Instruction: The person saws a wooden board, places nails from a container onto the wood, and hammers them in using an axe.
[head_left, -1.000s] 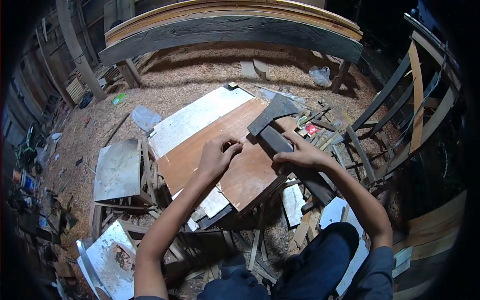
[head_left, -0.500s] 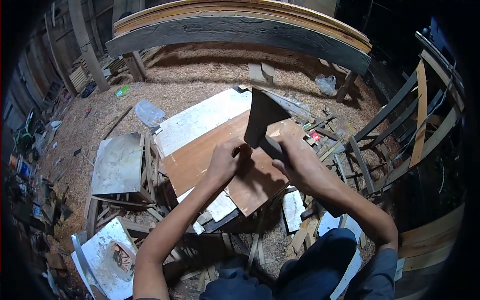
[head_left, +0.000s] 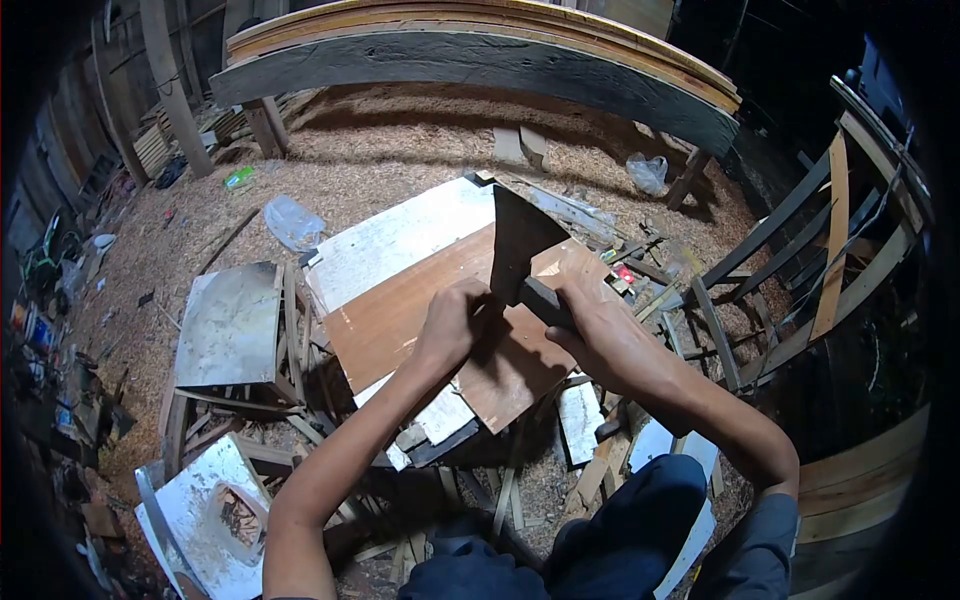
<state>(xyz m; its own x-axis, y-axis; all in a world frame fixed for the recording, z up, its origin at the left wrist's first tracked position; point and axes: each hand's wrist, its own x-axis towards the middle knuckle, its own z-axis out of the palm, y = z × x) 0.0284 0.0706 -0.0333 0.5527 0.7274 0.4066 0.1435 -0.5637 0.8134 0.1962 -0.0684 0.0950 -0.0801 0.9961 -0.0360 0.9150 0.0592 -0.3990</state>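
Note:
In the head view my right hand [head_left: 600,325] is wrapped round the handle of a hatchet. The hatchet [head_left: 523,240] has a broad dark blade that points up and away from me, over the boards. My left hand [head_left: 455,325] is closed, its fingertips right beside the lower end of the hatchet head; what they pinch is hidden. Below both hands lies a brown plywood board [head_left: 395,315], with a second brown piece [head_left: 515,385] nearer to me. A white-faced panel [head_left: 400,240] shows behind the plywood.
A long bench [head_left: 480,60] stacked with planks crosses the back. To the left stand a whitish box-like piece [head_left: 230,325] and a white panel with a hole [head_left: 190,520]. A wooden frame [head_left: 830,240] leans at right. Shavings [head_left: 400,145] and offcuts cover the ground.
The hatchet has shifted slightly, its blade turning a little broader to my view. My left hand has come a touch closer to the hatchet head. The boards lie as before.

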